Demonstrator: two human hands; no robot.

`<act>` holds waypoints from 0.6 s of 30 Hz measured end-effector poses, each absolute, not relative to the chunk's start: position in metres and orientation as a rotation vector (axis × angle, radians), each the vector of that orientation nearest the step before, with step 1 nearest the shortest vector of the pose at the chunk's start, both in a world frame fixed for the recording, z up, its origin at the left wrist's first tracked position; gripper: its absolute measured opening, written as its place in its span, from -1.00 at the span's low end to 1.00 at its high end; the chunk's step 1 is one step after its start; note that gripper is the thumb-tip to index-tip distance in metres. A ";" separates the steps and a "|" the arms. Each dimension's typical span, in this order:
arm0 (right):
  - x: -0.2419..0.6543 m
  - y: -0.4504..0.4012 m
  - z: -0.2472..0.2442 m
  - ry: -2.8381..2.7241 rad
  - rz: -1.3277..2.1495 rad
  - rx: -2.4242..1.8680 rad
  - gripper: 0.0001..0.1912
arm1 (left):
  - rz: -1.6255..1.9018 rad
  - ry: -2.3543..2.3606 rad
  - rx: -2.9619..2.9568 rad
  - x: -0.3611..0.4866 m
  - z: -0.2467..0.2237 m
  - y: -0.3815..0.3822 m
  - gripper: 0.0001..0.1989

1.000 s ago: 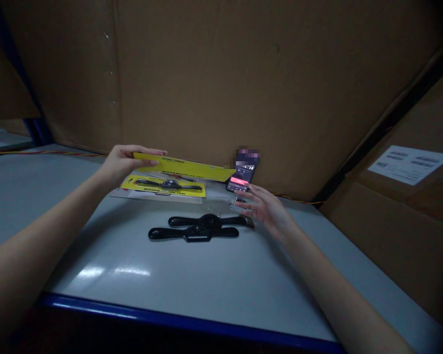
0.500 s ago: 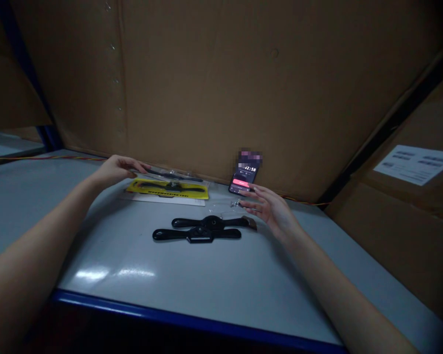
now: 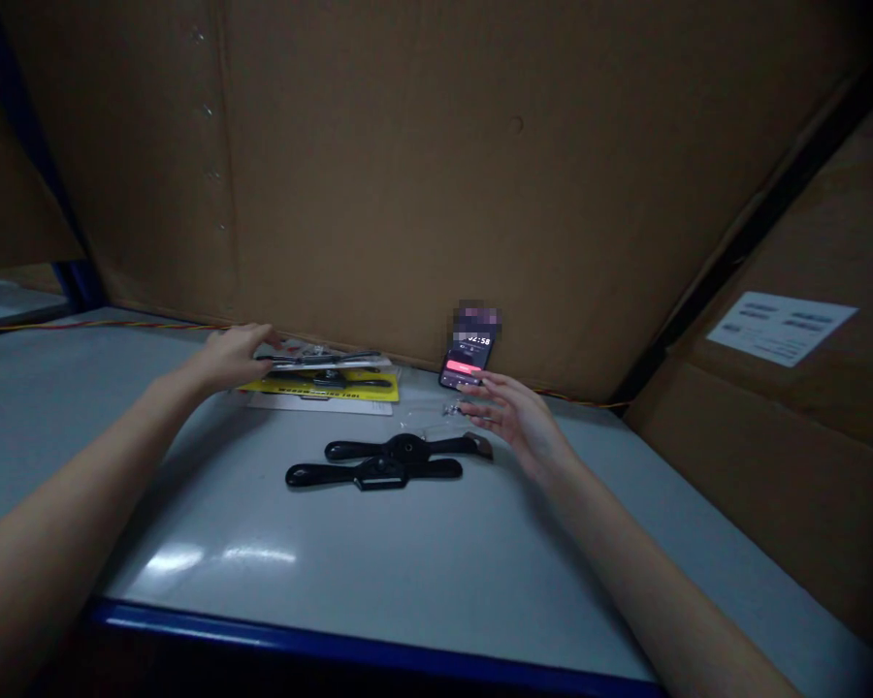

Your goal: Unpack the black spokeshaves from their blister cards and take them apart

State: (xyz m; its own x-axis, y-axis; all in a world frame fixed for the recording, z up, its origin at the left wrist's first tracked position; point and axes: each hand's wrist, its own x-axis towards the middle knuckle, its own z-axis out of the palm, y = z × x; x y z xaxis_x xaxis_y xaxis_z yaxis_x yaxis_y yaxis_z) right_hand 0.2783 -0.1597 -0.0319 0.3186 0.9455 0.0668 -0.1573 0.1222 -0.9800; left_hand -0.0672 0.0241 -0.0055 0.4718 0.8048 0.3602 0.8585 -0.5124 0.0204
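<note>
My left hand [image 3: 239, 355] is at the left end of a clear-wrapped packaged spokeshave [image 3: 335, 361], its thumb and forefinger apart. That pack lies over a yellow-carded spokeshave pack [image 3: 368, 390]. My right hand [image 3: 513, 417] has its fingers stretched out and spread, the tips close beside small shiny metal parts [image 3: 451, 409] in what looks like a clear bag; whether they touch is unclear. Nearer to me lie two black spokeshave bodies [image 3: 374, 473], one partly behind the other. A flat metal blade [image 3: 480, 445] rests by the right handle tip of the rear one.
A phone [image 3: 467, 354] showing a timer leans against the large cardboard wall [image 3: 378, 194] behind the packs. A white sheet [image 3: 312, 403] lies under them. A red-yellow cord [image 3: 145, 325] runs along the back. The grey tabletop [image 3: 378, 562] ends at a blue front edge [image 3: 298, 645].
The wrapped pack at my left hand now lies lower on the yellow one, and my forefinger has lifted off it. My right hand keeps nearly its place. The whole view has shifted slightly.
</note>
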 end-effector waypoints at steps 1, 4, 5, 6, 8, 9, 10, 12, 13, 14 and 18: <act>0.279 -0.160 -0.030 -0.900 0.979 -1.141 -0.71 | -0.492 -1.393 -2.530 -0.062 -0.003 0.022 -0.60; 0.283 -0.160 -0.026 -0.932 0.918 -1.155 -0.72 | -0.531 -1.166 -2.514 -0.037 0.007 0.007 -0.66; 0.285 -0.159 -0.025 -0.949 0.881 -1.173 -0.73 | -0.536 -1.090 -2.520 -0.026 0.009 0.000 -0.69; 0.287 -0.159 -0.025 -0.967 0.838 -1.191 -0.74 | -0.547 -1.018 -2.526 -0.013 0.011 -0.008 -0.70; 0.290 -0.158 -0.024 -1.000 0.754 -1.223 -0.76 | -0.455 -0.845 -2.655 0.014 0.012 -0.024 -0.74; 0.292 -0.157 -0.024 -1.013 0.727 -1.232 -0.77 | -0.421 -0.789 -2.731 0.027 0.011 -0.031 -0.76; 0.293 -0.157 -0.024 -1.024 0.712 -1.239 -0.78 | -0.382 -0.749 -2.812 0.040 0.010 -0.038 -0.76; 0.295 -0.156 -0.024 -1.033 0.700 -1.258 -0.78 | -0.268 -0.708 -2.980 0.060 0.007 -0.050 -0.76; 0.295 -0.156 -0.024 -1.047 0.697 -1.271 -0.78 | -0.199 -0.700 -3.053 0.066 0.006 -0.054 -0.75; 0.296 -0.155 -0.025 -1.077 0.694 -1.288 -0.79 | -0.130 -0.715 -3.119 0.071 0.005 -0.057 -0.73; 0.300 -0.150 -0.033 -1.449 0.564 -1.501 -0.85 | 0.143 -0.930 -3.275 0.074 0.001 -0.061 -0.50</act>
